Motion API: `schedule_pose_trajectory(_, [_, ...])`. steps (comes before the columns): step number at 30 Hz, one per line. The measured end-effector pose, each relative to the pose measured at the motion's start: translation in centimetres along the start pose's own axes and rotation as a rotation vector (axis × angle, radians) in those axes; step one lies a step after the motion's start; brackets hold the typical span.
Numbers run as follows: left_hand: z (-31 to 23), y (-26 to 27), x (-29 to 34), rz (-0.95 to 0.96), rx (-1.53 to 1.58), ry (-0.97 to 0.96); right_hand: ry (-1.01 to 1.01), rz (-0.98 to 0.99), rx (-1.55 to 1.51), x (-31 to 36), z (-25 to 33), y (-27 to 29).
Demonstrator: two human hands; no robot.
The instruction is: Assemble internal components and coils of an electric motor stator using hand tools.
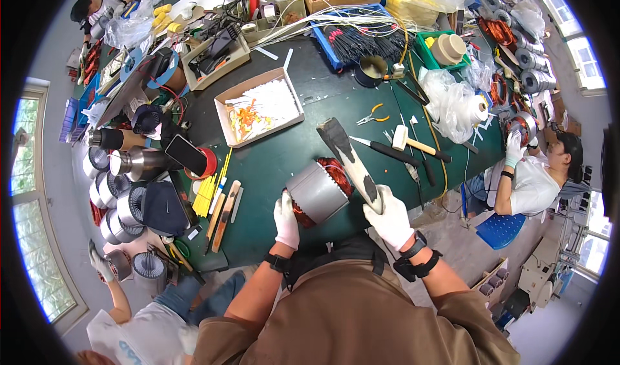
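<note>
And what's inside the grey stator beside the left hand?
Copper-red windings show at both ends of the grey stator, one end partly covered by the left hand. Anything further in, including the bore, is hidden.

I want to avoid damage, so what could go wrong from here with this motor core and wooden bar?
The wooden bar appears close to exposed copper windings and might nick them. Only the left hand steadies the round motor core, so it could roll or slip. A pointed black-handled tool lies near the wooden bar and might prick the right hand.
</note>
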State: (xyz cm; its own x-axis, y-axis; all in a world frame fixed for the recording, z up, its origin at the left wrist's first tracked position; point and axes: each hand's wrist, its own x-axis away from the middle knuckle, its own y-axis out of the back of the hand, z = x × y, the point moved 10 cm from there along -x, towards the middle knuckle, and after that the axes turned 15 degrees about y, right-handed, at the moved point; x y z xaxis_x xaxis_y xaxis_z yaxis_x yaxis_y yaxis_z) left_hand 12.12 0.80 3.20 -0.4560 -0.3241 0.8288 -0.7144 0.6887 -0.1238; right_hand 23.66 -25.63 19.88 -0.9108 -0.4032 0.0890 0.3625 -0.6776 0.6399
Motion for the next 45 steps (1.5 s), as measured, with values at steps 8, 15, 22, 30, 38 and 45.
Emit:
schedule_pose_trajectory(8, [-8.3, 1.0, 4.9, -0.191, -0.723, -0.536, -0.129, -0.145, -0.083, -1.9, -6.5, -4.2])
schedule_pose_trajectory(15, [-14.2, -4.5, 0.6, 0.120, -0.868, -0.620, -0.299, -0.028, 0.413, -3.4, -14.4, -3.1])
schedule_pose_trajectory(22, [-8.4, 2.0, -2.2, -0.021, -0.674, -0.395, 0.153, -0.247, 0.144, -5.9, -4.3, -3.6])
schedule_pose_trajectory(30, [-6.7, 1.1, -0.8, 0.028, -0.197, 0.016, 0.121, -0.066, -0.189, -10.9, -0.9, -10.3])
schedule_pose_trajectory(38, [-2.9, 1.4, 2.1, 0.134, -0.147, 0.109, 0.232, -0.052, -0.109, -8.3, -1.6, -10.2])
schedule_pose_trajectory(45, [-9.6, -2.0, 6.4, 0.262, -1.170, -0.235, 0.330, 0.045, -0.029, -5.3, -1.2, -8.3])
